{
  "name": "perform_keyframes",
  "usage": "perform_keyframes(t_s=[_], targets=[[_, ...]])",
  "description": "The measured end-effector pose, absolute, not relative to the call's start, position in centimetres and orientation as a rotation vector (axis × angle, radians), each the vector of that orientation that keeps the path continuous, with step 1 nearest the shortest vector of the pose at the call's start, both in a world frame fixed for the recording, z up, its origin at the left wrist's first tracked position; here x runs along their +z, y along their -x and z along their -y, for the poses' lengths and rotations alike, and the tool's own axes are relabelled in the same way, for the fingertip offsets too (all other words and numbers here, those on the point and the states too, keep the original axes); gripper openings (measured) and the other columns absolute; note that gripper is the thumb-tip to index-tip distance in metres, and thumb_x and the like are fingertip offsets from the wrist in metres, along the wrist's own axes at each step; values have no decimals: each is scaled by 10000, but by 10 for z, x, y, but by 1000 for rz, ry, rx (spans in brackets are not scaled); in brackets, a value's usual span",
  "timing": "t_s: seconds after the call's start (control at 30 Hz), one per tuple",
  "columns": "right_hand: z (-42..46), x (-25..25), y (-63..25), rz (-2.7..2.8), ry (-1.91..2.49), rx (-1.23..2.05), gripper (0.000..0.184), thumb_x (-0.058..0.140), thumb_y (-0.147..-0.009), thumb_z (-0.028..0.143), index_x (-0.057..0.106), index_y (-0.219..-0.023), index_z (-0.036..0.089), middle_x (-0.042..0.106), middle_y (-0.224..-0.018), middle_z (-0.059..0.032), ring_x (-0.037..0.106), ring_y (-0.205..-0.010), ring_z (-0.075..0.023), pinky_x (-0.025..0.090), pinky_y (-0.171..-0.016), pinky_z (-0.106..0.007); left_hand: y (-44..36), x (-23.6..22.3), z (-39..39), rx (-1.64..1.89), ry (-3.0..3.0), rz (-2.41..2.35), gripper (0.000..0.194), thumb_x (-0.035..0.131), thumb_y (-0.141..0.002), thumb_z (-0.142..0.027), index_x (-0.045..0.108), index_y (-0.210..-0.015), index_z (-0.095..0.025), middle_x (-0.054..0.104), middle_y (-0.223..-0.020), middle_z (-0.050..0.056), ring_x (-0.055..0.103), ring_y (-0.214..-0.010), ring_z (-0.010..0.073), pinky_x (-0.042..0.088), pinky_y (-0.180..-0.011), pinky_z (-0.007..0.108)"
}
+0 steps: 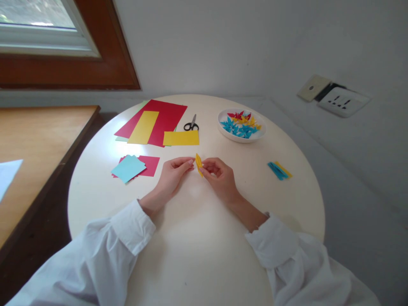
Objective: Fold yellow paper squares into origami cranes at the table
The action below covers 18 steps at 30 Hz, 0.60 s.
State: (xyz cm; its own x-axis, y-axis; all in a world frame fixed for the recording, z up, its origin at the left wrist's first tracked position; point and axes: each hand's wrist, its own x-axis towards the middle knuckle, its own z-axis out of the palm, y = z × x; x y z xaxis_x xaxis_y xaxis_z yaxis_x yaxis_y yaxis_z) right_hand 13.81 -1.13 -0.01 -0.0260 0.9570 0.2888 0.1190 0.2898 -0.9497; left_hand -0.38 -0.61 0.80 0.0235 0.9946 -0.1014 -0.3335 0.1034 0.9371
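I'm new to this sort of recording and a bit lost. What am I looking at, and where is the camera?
There is no machine here, just a person's two bare hands. The single picture comes from a camera on their head, looking forward and down, so the sleeves enter from below. The right hand pinches a folded yellow paper; the left hand is right beside it, and whether it touches is hard to tell. On the round white table lie a large red sheet, scissors, a light-blue square on a small stack, and narrow blue and yellow pieces. A white dish holds pointed red, yellow and blue paper shapes.
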Motion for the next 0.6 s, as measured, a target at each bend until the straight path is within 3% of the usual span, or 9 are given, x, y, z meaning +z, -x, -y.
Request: perform_keyframes(t_s=[0.6], targets=[[10,-3,-138,1425,1054,925,157,664,-678,266,580,-792,198,614,-725,4,581,-638,-121,475,-608,-250,6,2,8,1179,-1166,-1085,178,683,-668,-297,690,-761,-145,676,-782,47,581,-713,138,436,-659,253]])
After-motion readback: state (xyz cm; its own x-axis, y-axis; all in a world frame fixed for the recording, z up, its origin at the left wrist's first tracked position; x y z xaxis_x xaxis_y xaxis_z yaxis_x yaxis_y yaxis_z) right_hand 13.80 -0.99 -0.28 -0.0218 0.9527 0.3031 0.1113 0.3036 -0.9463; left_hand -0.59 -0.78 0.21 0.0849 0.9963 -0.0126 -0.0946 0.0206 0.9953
